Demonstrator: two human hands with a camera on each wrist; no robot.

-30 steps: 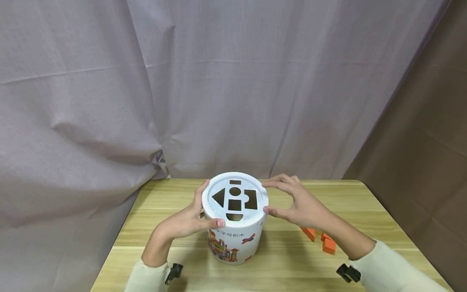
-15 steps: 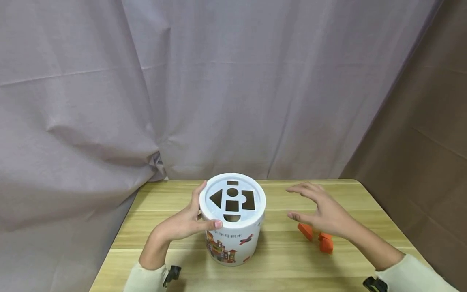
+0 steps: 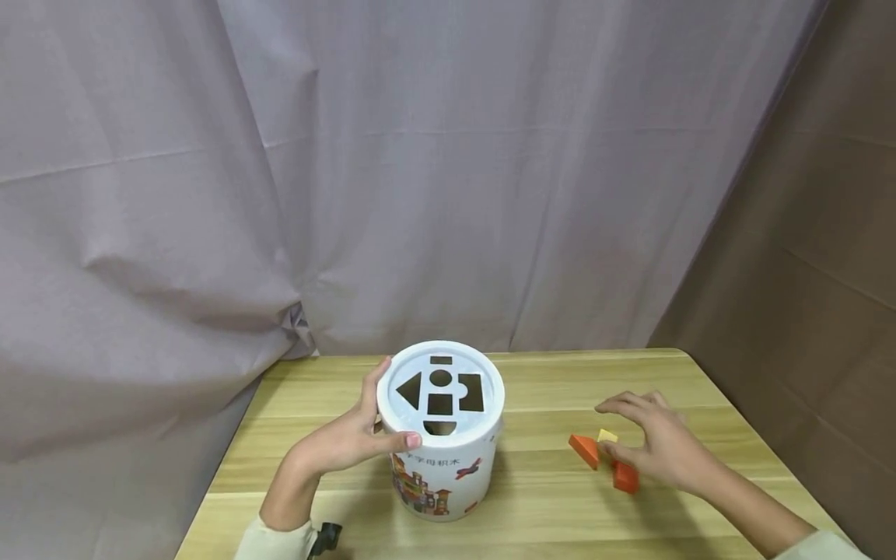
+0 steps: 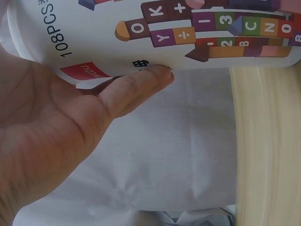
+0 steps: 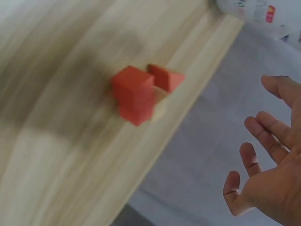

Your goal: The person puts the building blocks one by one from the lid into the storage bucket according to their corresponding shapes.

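**A:** Where's everything sitting relative to the white bucket point(image 3: 441, 435)?

**B:** The bucket stands upright on the wooden table point(image 3: 546, 498), with its shape-sorter lid point(image 3: 440, 388) on top. The left hand point(image 3: 350, 439) is wrapped round the bucket's left side just under the lid, thumb on the front and fingers curled round the back, so it's gripping it.

**A:** And the other hand?

**B:** The right hand point(image 3: 658, 447) is well to the right of the bucket, fingers spread and relaxed, holding nothing. It hovers over a small bunch of blocks: an orange wedge point(image 3: 583, 449), an orange block point(image 3: 625, 477) and a little yellow piece point(image 3: 607, 435). The wedge is the one nearest the bucket. I can't tell if the fingers actually touch any of them.
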